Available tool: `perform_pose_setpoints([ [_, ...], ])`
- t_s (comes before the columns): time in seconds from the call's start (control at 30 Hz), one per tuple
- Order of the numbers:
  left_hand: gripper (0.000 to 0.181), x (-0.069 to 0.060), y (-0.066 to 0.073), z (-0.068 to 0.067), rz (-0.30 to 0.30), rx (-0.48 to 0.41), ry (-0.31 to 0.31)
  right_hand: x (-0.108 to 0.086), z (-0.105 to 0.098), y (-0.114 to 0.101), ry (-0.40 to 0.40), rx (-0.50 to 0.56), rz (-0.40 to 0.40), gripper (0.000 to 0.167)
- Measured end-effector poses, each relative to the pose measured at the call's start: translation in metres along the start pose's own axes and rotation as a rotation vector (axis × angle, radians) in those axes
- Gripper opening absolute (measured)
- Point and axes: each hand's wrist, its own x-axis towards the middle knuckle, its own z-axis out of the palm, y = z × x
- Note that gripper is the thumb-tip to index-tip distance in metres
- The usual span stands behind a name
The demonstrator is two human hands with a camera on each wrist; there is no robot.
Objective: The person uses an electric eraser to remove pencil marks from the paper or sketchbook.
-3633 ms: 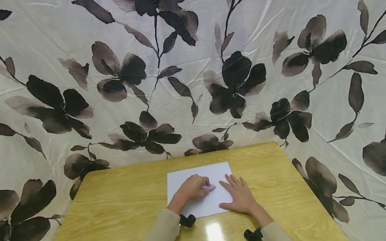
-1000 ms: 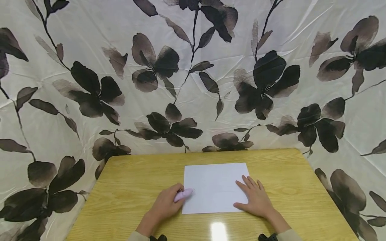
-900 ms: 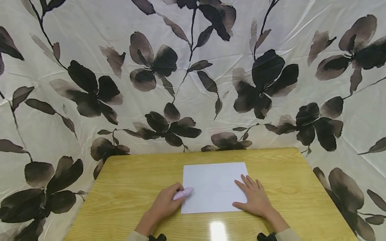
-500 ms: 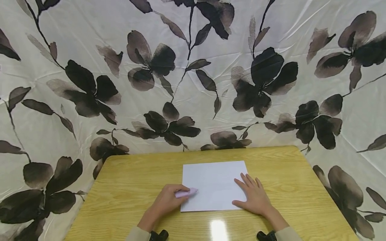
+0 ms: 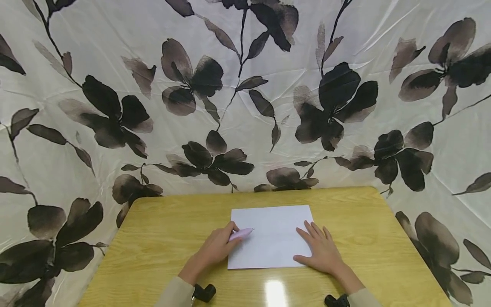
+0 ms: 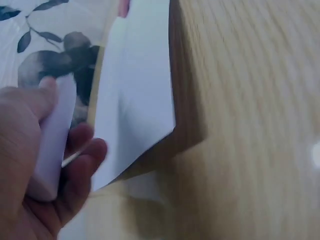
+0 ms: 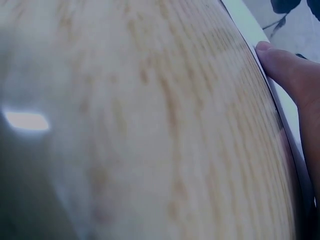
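A white sheet of paper (image 5: 270, 241) lies on the table. At its left edge, my left hand (image 5: 215, 246) grips a lilac, tapered tool (image 5: 241, 233) with a fine point, which angles over the paper toward the right. Up close in the left wrist view, the tool's smooth lilac body (image 6: 52, 145) lies between thumb and curled fingers, and the paper's near corner (image 6: 150, 115) looks raised, with a shadow beneath. My right hand (image 5: 324, 251) rests flat on the sheet's right edge, fingers spread. Only its thumb side (image 7: 287, 70) shows in the right wrist view.
The wood-grain table (image 5: 172, 226) extends on both sides of the paper, with a light reflection (image 5: 275, 292) near the front. Behind it hangs a white cloth (image 5: 245, 128) with dark flowers. Black wrist cameras (image 5: 205, 293) sit beside both beige sleeves (image 5: 174, 294).
Earlier my left hand held the tool over the sheet's middle; it then moved to the left edge. Over the last half second it has shifted slightly farther from me. My right hand stays put.
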Motion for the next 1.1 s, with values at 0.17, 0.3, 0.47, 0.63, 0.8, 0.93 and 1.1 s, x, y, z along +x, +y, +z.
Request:
perform_pose_setpoints([
  [0.17,0.025,0.006,-0.001,-0.009,-0.026,0.061,0.002,-0.002,-0.003,0.000,-0.016,-0.006,0.009,0.091],
  [0.3,0.028,0.006,-0.004,-0.014,-0.054,0.138,0.003,-0.002,-0.003,-0.001,-0.007,0.002,0.000,0.090],
  [0.47,0.029,0.003,-0.007,-0.018,-0.071,0.155,-0.034,-0.005,-0.001,-0.001,-0.011,0.009,0.009,0.090],
  [0.63,0.024,0.002,-0.011,-0.024,-0.048,0.138,-0.032,-0.001,-0.001,-0.002,0.000,0.005,-0.002,0.089],
  [0.8,0.026,0.001,-0.011,-0.027,0.092,0.184,0.011,0.002,-0.002,-0.003,-0.012,0.012,-0.004,0.090],
  [0.93,0.030,0.001,-0.006,-0.030,0.182,0.178,0.070,0.002,-0.002,-0.002,-0.007,0.011,-0.001,0.089],
  [1.1,0.028,0.001,-0.003,-0.027,0.204,0.030,0.102,-0.001,0.000,0.000,-0.003,-0.006,0.000,0.089],
])
